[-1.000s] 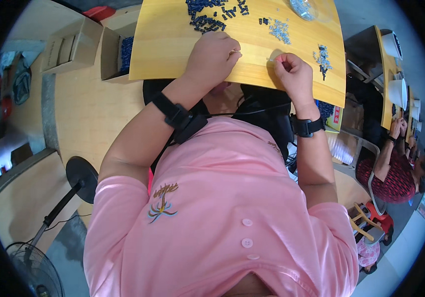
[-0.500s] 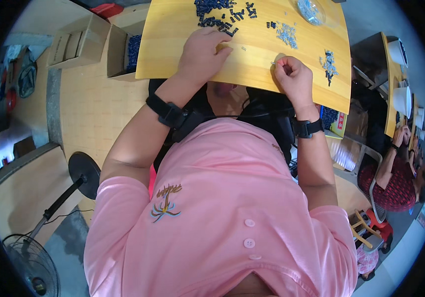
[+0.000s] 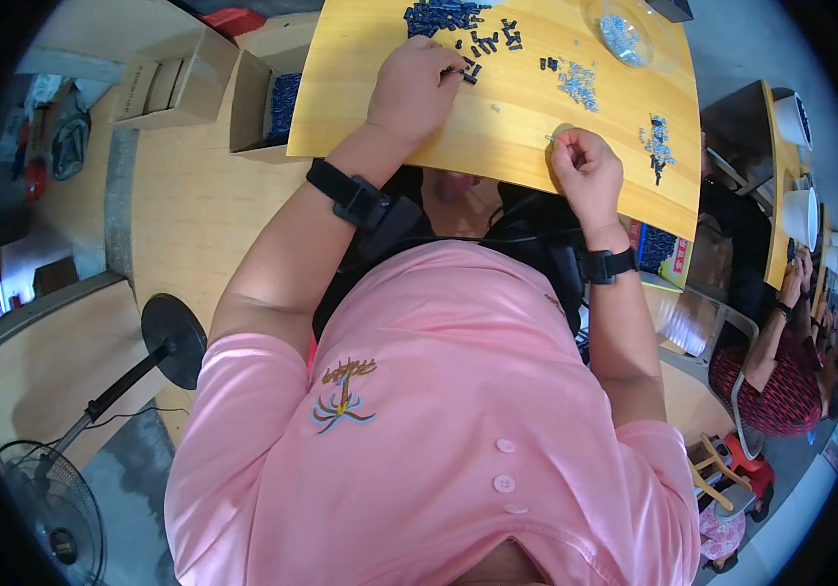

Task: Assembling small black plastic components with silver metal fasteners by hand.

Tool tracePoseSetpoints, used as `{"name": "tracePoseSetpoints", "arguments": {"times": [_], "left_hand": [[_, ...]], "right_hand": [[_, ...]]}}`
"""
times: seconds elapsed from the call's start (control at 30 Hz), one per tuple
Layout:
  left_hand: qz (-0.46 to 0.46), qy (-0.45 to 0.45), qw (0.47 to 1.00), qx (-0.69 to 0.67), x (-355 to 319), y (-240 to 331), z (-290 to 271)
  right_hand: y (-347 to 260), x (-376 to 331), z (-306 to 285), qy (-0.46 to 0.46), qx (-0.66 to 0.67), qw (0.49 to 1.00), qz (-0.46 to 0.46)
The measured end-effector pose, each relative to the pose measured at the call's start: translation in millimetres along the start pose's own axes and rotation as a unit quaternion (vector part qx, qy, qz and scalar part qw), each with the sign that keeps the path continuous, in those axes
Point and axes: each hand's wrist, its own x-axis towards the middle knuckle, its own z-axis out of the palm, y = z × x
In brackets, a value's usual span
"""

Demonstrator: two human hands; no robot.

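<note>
My left hand (image 3: 415,90) reaches over the wooden table, its fingertips pinched at a small black tubular part (image 3: 470,74) near the edge of a loose pile of such black parts (image 3: 439,17). The thumb partly hides that part. Close to the table's near edge, my right hand (image 3: 589,174) is closed, thumb against forefinger, on a small silvery metal piece (image 3: 550,138) whose tip sticks out to the left. Between the hands lies one tiny loose metal piece (image 3: 495,107).
Small silvery pieces (image 3: 578,86) are heaped beyond my right hand. A clear round dish (image 3: 646,29) holds more. Mixed black and silver parts (image 3: 657,146) lie at the right. A cardboard box (image 3: 253,107) of dark parts stands left of the table (image 3: 341,107). Another person (image 3: 766,381) works at far right.
My left hand has moved onto the black parts, and its thumb and fingers have come together. The right hand keeps its pinch on the metal piece. The whole view has shifted slightly.
</note>
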Motion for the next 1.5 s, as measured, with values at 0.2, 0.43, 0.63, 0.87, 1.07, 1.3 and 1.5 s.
{"name": "tracePoseSetpoints", "arguments": {"times": [0.2,0.43,0.63,0.87,1.07,1.3,1.5], "left_hand": [[0.074,-0.016,0.996,0.05,0,0,6],[0.082,-0.057,0.99,0.102,4,6,7],[0.079,-0.074,0.988,0.109,3,7,6],[-0.074,-0.09,0.987,-0.106,-11,29,-14],[-0.229,-0.164,0.847,-0.451,-21,38,-29],[-0.241,-0.179,0.843,-0.445,-26,40,-35],[-0.239,-0.188,0.813,-0.497,-30,41,-33]], "right_hand": [[-1,-1,1,0.02,-0.027,0.999,-0.014],[0,-2,2,0.018,-0.026,0.999,-0.024],[0,-2,1,0.011,-0.029,0.999,-0.017],[-11,0,-10,-0.041,0.158,0.985,0.053],[-73,10,-19,-0.066,0.143,0.986,-0.049],[-87,16,-16,-0.053,0.05,0.99,-0.124],[-93,21,-13,-0.045,0.013,0.983,-0.179]]}}
